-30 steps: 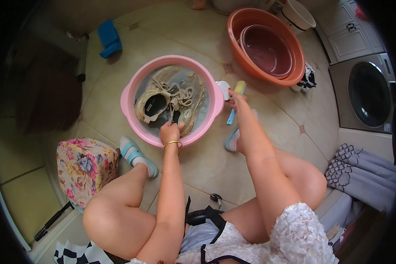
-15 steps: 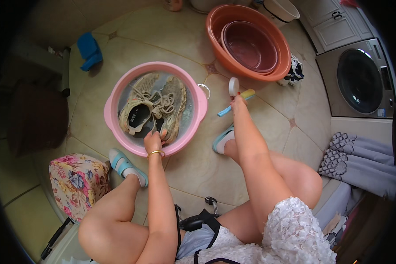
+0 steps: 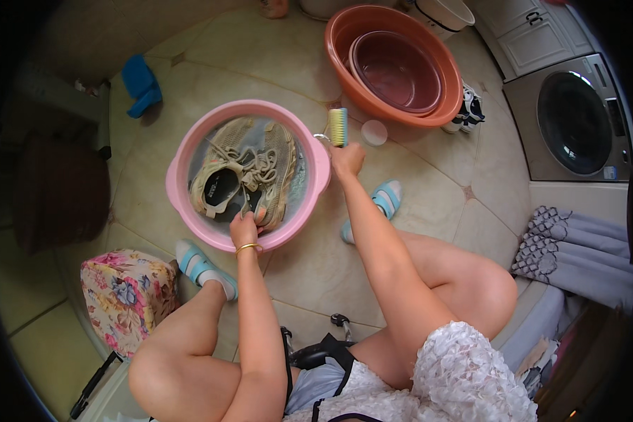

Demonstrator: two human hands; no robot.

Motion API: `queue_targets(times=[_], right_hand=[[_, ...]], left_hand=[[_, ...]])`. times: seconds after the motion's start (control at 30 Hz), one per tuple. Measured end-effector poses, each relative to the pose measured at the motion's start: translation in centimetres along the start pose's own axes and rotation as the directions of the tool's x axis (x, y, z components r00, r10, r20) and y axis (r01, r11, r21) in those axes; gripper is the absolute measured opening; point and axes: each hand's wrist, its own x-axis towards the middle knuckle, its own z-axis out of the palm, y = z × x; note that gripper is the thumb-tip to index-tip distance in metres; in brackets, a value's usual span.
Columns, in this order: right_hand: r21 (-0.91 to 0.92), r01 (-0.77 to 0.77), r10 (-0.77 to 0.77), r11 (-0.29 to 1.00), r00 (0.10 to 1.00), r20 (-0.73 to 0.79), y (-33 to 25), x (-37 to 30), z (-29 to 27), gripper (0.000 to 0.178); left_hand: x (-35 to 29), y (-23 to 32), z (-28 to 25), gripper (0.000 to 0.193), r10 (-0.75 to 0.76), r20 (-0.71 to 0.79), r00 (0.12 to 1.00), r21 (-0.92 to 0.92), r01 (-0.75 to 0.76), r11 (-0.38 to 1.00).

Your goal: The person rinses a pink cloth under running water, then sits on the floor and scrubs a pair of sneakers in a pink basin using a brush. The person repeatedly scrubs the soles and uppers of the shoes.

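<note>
The pink basin [image 3: 178, 169] stands on the tiled floor [image 3: 429, 176], its near rim facing the person's feet. A strip of tile runs between its right edge and the orange tub [image 3: 336, 46], narrowing toward the far side; a broader stretch spreads right, toward the washer [image 3: 577, 123]. The left hand [image 3: 244, 230] reaches over the near rim. The right hand [image 3: 347, 158] is just beside the right edge; whether it touches cannot be told.

There are two shoes [image 3: 257, 169] in the one basin, one brush [image 3: 338, 126], one white disc [image 3: 374, 132] on the tile, one bowl [image 3: 401, 77] nested in the tub, two sneakers [image 3: 468, 111] beside it and two blue sandals [image 3: 198, 264] on the person's feet.

The shoes sit in water, beige and mesh-sided, with pale laces heaped between them and a dark lining in the left one's opening. The left hand's fingers are closed on their near end; which shoe it grips cannot be told. The right hand is wrapped around the brush, its yellow bristles facing sideways.
</note>
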Motion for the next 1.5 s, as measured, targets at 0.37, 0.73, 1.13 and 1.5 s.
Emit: queue_targets(times=[0.37,0.73,1.13,1.5], right_hand=[[0.018,0.03,-0.029,0.999,0.998,-0.059,4.8,5.6,-3.8,0.033],[0.525,-0.562,0.516,0.639,0.819,0.25,11.1,2.7,0.8,0.021],[0.383,0.522,-0.634,0.763,0.72,0.282,-4.9,-17.0,-2.4,0.025],[-0.204,0.891,-0.58,0.406,0.424,0.695,-9.2,-22.4,1.3,0.029]], left_hand=[[0.2,0.2,0.2,0.018,-0.06,0.043,0.997,-0.015,0.061,0.998],[0.4,-0.3,0.2,0.028,0.013,0.031,0.999,-0.068,-0.011,0.998],[-1.5,5.3,-1.4,0.027,0.744,-0.203,0.637,0.464,-0.607,0.646],[3.0,4.1,-5.7,0.057,0.413,-0.186,0.892,0.281,-0.354,0.892]])
